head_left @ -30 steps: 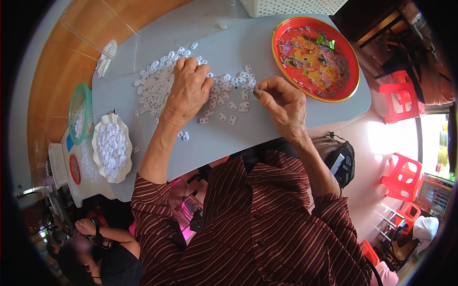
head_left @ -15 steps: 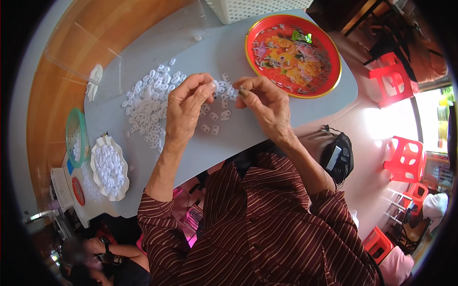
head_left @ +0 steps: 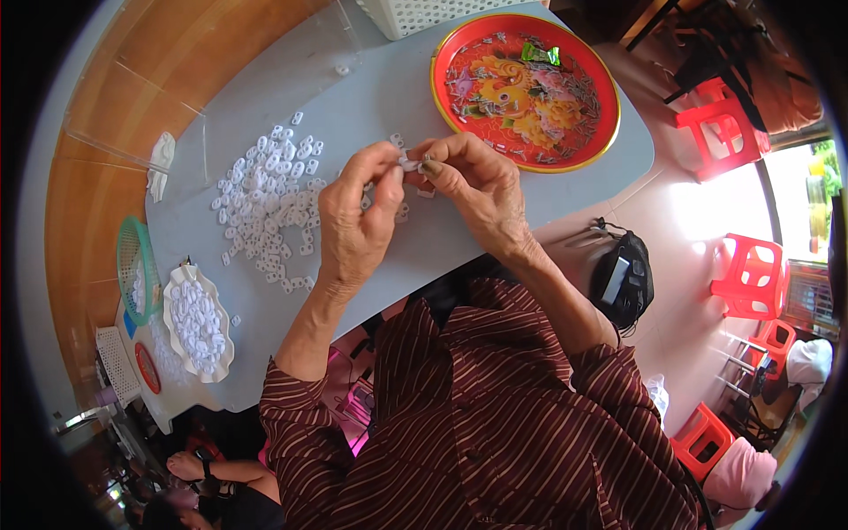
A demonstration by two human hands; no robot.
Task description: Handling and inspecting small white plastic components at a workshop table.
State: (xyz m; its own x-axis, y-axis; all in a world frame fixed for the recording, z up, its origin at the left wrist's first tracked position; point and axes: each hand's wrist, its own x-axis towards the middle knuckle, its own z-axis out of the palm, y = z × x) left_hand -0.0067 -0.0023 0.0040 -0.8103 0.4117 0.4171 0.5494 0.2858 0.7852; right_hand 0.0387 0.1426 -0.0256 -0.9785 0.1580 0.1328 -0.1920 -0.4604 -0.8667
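My left hand (head_left: 358,216) pinches a small white plastic piece (head_left: 409,164) between thumb and fingers, above the grey table (head_left: 389,265). Right against it, the thumb and forefinger of my right hand (head_left: 481,190) are pressed together at the piece's other end; anything tiny between them is hidden. Beyond and left of my hands spreads a loose pile of white two-holed plastic pieces (head_left: 269,199). Some pieces lie partly covered beneath my fingers. A round red tray (head_left: 441,84) with a flower print, beyond my right hand, holds many small metal pins and a green wrapped packet (head_left: 541,55).
At left stand a scalloped white dish (head_left: 215,374) full of white pieces and a green basket (head_left: 132,247). A white cloth (head_left: 161,165) lies near the far-left edge. A white perforated basket (head_left: 397,22) is at the back. Red stools (head_left: 751,274) and a black bag (head_left: 623,278) are off to the right.
My hands have come together; the right fingers now meet the white piece in my left hand. The whole view has shifted slightly, with the tray and pile appearing further left.
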